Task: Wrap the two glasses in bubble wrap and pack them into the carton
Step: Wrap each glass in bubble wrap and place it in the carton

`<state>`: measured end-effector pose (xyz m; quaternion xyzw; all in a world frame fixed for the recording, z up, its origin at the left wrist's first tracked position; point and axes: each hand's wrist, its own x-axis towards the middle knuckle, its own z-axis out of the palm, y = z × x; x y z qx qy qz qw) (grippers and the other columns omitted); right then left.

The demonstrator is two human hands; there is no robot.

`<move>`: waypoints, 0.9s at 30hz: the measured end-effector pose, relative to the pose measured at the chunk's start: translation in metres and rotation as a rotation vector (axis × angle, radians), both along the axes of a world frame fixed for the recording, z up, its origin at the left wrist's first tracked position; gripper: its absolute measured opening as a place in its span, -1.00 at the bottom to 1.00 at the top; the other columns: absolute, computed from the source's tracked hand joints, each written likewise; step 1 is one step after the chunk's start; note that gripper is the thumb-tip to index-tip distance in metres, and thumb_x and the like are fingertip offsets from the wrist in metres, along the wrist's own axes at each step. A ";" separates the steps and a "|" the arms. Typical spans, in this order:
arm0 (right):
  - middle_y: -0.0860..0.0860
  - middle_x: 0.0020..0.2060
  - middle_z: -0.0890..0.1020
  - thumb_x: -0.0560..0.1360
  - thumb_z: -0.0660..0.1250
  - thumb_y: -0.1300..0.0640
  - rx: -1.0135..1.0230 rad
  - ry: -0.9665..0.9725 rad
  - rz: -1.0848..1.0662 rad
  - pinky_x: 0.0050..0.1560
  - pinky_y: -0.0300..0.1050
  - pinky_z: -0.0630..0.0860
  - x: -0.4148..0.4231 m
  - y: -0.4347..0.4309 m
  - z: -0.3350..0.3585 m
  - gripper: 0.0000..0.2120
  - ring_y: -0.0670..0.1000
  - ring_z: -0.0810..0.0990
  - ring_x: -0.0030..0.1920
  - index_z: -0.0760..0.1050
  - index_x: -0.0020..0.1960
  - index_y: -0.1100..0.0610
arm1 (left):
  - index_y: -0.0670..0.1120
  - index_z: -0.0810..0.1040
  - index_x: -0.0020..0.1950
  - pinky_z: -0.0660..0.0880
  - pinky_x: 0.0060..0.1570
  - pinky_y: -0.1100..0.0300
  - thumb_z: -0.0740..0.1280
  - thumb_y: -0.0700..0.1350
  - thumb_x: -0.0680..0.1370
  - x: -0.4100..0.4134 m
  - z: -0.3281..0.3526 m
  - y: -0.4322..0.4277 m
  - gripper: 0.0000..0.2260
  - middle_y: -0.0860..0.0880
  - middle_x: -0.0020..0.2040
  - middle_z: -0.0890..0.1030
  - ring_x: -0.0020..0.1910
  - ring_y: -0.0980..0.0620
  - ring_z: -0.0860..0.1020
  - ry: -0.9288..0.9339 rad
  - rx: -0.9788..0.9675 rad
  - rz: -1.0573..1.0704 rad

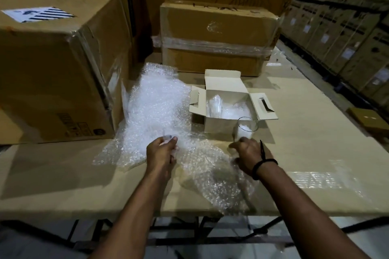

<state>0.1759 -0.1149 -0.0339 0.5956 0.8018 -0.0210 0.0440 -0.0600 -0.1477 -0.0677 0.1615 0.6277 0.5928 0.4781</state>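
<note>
White carton (pixel 219 127) x1; glasses (pixel 215 104) (pixel 247 129) x2; bubble wrap (pixel 155 107) x1

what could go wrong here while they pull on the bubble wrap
The bare glass stands just beyond the right hand; tugging the bubble wrap might tip it. The sheet's near end reaches the table edge, so it may slide off once the left hand lets go.

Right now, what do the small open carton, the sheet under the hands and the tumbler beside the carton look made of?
Carton: thin paperboard, matte off-white, going by folded flaps and die-cut slot.
Sheet: clear plastic bubble wrap, glossy; bubbles visible.
Tumbler: transparent, shiny rim, likely glass, though clear plastic can't be excluded.
</note>
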 end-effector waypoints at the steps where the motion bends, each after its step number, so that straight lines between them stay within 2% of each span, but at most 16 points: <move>1: 0.02 0.27 0.50 0.52 0.31 0.00 0.108 0.034 0.027 0.19 -0.05 0.42 -0.004 -0.006 -0.001 -0.61 0.12 0.46 0.23 0.43 0.34 -0.07 | -0.16 0.63 0.04 0.41 -0.37 0.21 0.41 -0.16 0.54 0.002 -0.002 -0.001 -0.88 -0.06 -0.25 0.63 -0.39 0.04 0.49 0.107 0.027 0.024; 2: 0.01 0.30 0.48 0.54 0.27 -0.06 0.164 0.101 0.048 0.20 -0.06 0.40 -0.008 -0.012 -0.002 -0.60 0.10 0.44 0.25 0.41 0.36 -0.06 | -0.11 0.65 0.06 0.47 -0.24 0.20 0.37 -0.14 0.56 0.005 -0.005 -0.002 -0.88 0.00 -0.18 0.66 -0.30 0.08 0.55 0.240 0.061 0.036; 4: 0.02 0.42 0.35 0.55 0.17 -0.19 0.070 0.198 0.114 0.32 -0.03 0.31 -0.015 -0.021 -0.012 -0.49 0.09 0.34 0.37 0.29 0.45 -0.03 | -0.01 0.66 0.06 0.48 -0.08 0.26 0.31 -0.07 0.61 0.014 -0.008 -0.010 -0.86 0.18 -0.10 0.63 -0.14 0.25 0.56 0.416 0.141 0.033; 7: 0.00 0.55 0.03 0.41 -0.13 -0.42 -0.178 0.074 0.203 0.47 0.06 0.02 -0.014 -0.029 -0.045 -0.20 0.05 0.03 0.53 0.02 0.54 -0.05 | 0.00 0.63 0.20 0.41 -0.05 0.50 0.27 -0.07 0.63 0.026 -0.010 -0.017 -0.80 0.19 0.06 0.60 0.03 0.32 0.53 0.477 0.248 -0.047; 9: -0.05 0.56 -0.07 0.40 -0.22 -0.40 -0.202 0.104 0.192 0.49 0.08 -0.12 -0.007 -0.028 -0.062 -0.22 0.00 -0.11 0.54 -0.06 0.55 -0.09 | 0.04 0.61 0.19 0.43 -0.02 0.50 0.27 -0.20 0.62 0.034 -0.010 -0.020 -0.77 0.18 0.07 0.62 0.06 0.30 0.57 0.458 0.326 -0.104; 11: -0.04 0.56 -0.05 0.52 -0.09 -0.30 -0.157 0.147 0.215 0.49 0.02 -0.16 -0.004 -0.021 -0.064 -0.34 0.00 -0.11 0.54 -0.04 0.55 -0.06 | 0.02 0.63 0.17 0.47 0.02 0.42 0.27 -0.31 0.59 0.040 -0.010 -0.024 -0.71 0.13 0.08 0.65 0.07 0.27 0.59 0.531 0.402 -0.161; 13: 0.03 0.53 0.15 0.60 0.06 -0.08 -0.081 0.272 0.203 0.48 -0.07 -0.04 -0.004 -0.017 -0.058 -0.48 0.04 0.08 0.53 0.13 0.53 0.04 | -0.06 0.66 0.16 0.47 0.09 0.39 0.26 -0.35 0.52 0.044 -0.013 -0.027 -0.67 0.07 0.11 0.66 0.09 0.22 0.59 0.723 0.495 -0.214; 15: 0.11 0.32 0.50 0.59 0.14 0.05 0.082 0.635 0.033 0.37 -0.04 0.30 -0.001 -0.016 -0.046 -0.62 0.10 0.45 0.33 0.41 0.38 0.10 | -0.08 0.67 0.15 0.42 0.12 0.43 0.25 -0.35 0.42 0.047 -0.016 -0.030 -0.61 0.09 0.10 0.64 0.09 0.22 0.56 0.900 0.576 -0.244; 16: 0.11 0.14 0.62 0.59 0.18 0.06 0.115 0.840 -0.087 0.20 0.01 0.48 0.002 -0.017 -0.038 -0.69 0.11 0.58 0.13 0.49 0.29 0.10 | -0.08 0.67 0.14 0.40 0.12 0.45 0.25 -0.37 0.38 0.048 -0.018 -0.031 -0.58 0.11 0.08 0.63 0.08 0.24 0.55 0.953 0.601 -0.265; 17: 0.09 -0.03 0.67 0.59 0.21 0.01 0.078 1.021 -0.200 -0.02 0.01 0.57 0.004 -0.018 -0.028 -0.72 0.08 0.64 -0.07 0.51 0.23 0.10 | -0.08 0.67 0.13 0.40 0.13 0.45 0.25 -0.38 0.34 0.051 -0.019 -0.034 -0.56 0.12 0.07 0.63 0.08 0.25 0.54 0.988 0.620 -0.297; 18: 0.07 -0.14 0.67 0.56 0.24 -0.09 -0.018 1.143 -0.290 -0.22 -0.03 0.58 0.005 -0.017 -0.020 -0.67 0.05 0.64 -0.23 0.48 0.22 0.08 | -0.08 0.68 0.12 0.42 0.13 0.43 0.26 -0.39 0.31 0.055 -0.021 -0.037 -0.54 0.12 0.06 0.63 0.08 0.26 0.54 1.013 0.635 -0.336; 19: 0.06 -0.20 0.66 0.51 0.27 -0.18 -0.124 1.199 -0.337 -0.33 -0.07 0.55 0.004 -0.014 -0.015 -0.60 0.03 0.63 -0.33 0.44 0.21 0.05 | -0.09 0.68 0.10 0.45 0.12 0.37 0.28 -0.40 0.29 0.059 -0.023 -0.040 -0.54 0.11 0.05 0.63 0.07 0.25 0.54 1.031 0.659 -0.375; 21: 0.04 -0.26 0.66 0.41 0.41 -0.19 -0.222 1.120 -0.332 -0.33 -0.05 0.56 0.001 -0.010 -0.009 -0.52 0.04 0.65 -0.34 0.36 0.22 -0.04 | -0.11 0.70 0.07 0.49 0.08 0.21 0.31 -0.37 0.28 0.067 -0.026 -0.044 -0.58 0.09 0.03 0.65 0.05 0.19 0.55 1.048 0.707 -0.430; 23: 0.02 -0.33 0.65 0.39 0.49 0.07 -0.199 1.053 -0.323 -0.21 0.06 0.62 0.001 -0.008 -0.012 -0.52 0.06 0.66 -0.30 0.39 0.24 -0.02 | -0.10 0.68 0.10 0.47 0.09 0.13 0.35 -0.23 0.32 0.071 -0.024 -0.047 -0.63 0.06 0.06 0.66 0.07 0.11 0.53 1.124 0.716 -0.426; 25: 0.02 -0.34 0.63 0.41 0.43 0.24 -0.168 1.024 -0.336 -0.18 0.07 0.63 0.005 -0.010 -0.014 -0.62 0.06 0.65 -0.30 0.49 0.18 0.01 | -0.03 0.60 0.22 0.37 0.17 0.10 0.43 -0.02 0.32 0.067 -0.026 -0.051 -0.54 0.04 0.17 0.61 0.16 0.04 0.46 1.283 0.652 -0.410; 27: 0.01 -0.32 0.64 0.42 0.38 0.25 -0.118 1.008 -0.318 -0.17 0.07 0.63 0.015 -0.013 -0.015 -0.75 0.07 0.65 -0.29 0.56 0.02 -0.04 | 0.03 0.50 0.35 0.26 0.21 0.10 0.52 0.10 0.26 0.058 -0.029 -0.053 -0.33 0.04 0.27 0.51 0.24 0.01 0.37 1.374 0.486 -0.437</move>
